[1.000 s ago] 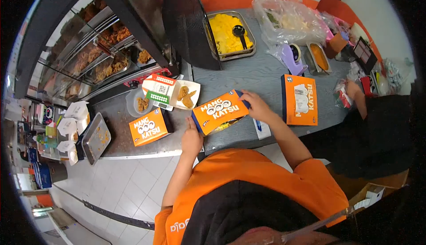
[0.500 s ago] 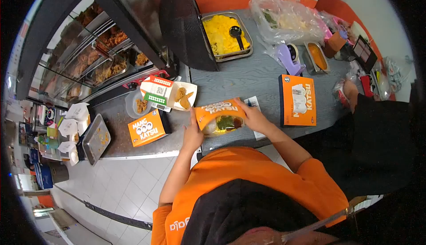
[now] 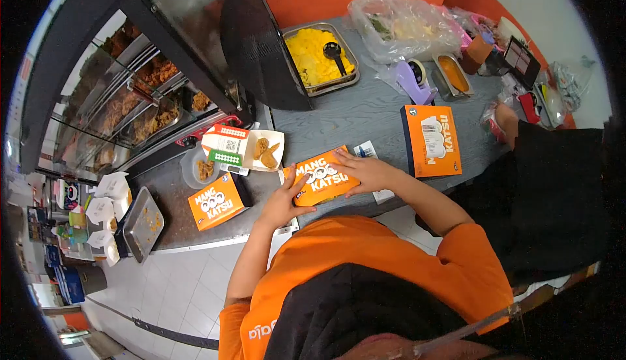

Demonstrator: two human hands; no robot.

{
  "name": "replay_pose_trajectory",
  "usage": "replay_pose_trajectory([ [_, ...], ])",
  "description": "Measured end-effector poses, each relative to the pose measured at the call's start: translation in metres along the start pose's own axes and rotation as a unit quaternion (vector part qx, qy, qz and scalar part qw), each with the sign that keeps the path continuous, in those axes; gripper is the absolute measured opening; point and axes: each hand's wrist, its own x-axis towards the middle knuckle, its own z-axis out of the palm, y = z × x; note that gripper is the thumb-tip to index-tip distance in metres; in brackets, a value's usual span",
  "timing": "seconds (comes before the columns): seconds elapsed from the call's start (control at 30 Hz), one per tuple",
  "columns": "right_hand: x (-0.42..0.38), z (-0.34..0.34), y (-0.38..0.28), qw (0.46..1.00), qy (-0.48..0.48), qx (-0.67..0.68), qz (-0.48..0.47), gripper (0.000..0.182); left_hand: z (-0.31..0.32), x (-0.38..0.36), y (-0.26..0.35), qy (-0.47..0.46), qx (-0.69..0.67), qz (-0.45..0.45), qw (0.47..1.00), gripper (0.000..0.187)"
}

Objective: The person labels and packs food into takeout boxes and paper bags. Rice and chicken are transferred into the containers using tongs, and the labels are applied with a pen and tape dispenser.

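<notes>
An orange Mang Katsu takeaway box lies on the counter in front of me, its printed lid folded down over the food. My left hand rests along its left side, fingers spread on the lid's edge. Across the right part of the lid lies my right hand, fingers stretched out flat. A second orange box stands to the left, and a third orange box to the right. Just behind my left hand is an open paper box with fried chicken pieces.
A metal tray of yellow food with a black ladle stands at the back. Right of it are a purple tape dispenser and a metal container of orange sauce. A glass display cabinet stands left. Another person's dark sleeve is at right.
The box lid was arched with food showing beneath; now it lies flat over the food. Both hands have moved from the lid's sides onto its top and edges.
</notes>
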Motion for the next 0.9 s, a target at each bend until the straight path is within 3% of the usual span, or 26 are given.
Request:
replay_pose_trajectory([
  [0.13,0.005,0.003,-0.001,0.998,0.001,-0.066,-0.014,0.054,-0.002,0.004,0.004,0.042,-0.009,-0.029,0.999,0.068],
  [0.2,0.007,0.006,-0.002,0.998,0.012,-0.057,-0.004,0.05,-0.002,0.005,0.004,0.052,-0.003,-0.025,0.998,0.065],
  [0.47,0.005,0.016,-0.01,0.999,0.038,0.007,0.032,0.053,0.013,0.001,0.005,0.049,-0.021,-0.081,0.995,0.067],
  [0.57,0.0,0.019,-0.018,0.998,0.05,0.008,0.024,0.05,0.023,-0.005,-0.004,-0.002,-0.076,-0.1,0.992,0.072],
  [0.63,-0.003,0.021,-0.02,0.995,0.075,0.061,0.012,0.046,0.025,-0.004,-0.014,0.025,-0.155,0.041,0.987,0.073],
  [0.67,-0.004,0.022,-0.02,0.995,0.074,0.061,0.014,0.046,0.029,-0.006,-0.015,0.024,-0.156,0.041,0.987,0.073],
  [0.73,-0.005,0.024,-0.021,0.99,0.108,0.085,-0.002,0.042,0.002,0.002,0.023,-0.076,0.119,-0.072,0.987,0.074],
  [0.77,-0.004,0.033,-0.017,0.989,0.132,0.063,-0.009,0.035,0.003,0.007,0.026,-0.024,0.16,-0.022,0.987,0.075],
  [0.8,-0.003,0.039,-0.016,0.989,0.136,0.059,-0.005,0.035,0.006,0.015,0.027,-0.024,0.161,-0.015,0.987,0.075],
  [0.87,-0.003,0.05,-0.012,0.98,0.19,0.062,-0.006,0.033,0.016,0.035,0.026,-0.047,0.213,0.085,0.972,0.077],
  [0.9,-0.001,0.048,-0.012,0.974,0.213,0.074,-0.012,0.033,0.022,0.043,0.026,-0.052,0.254,0.083,0.962,0.074],
])
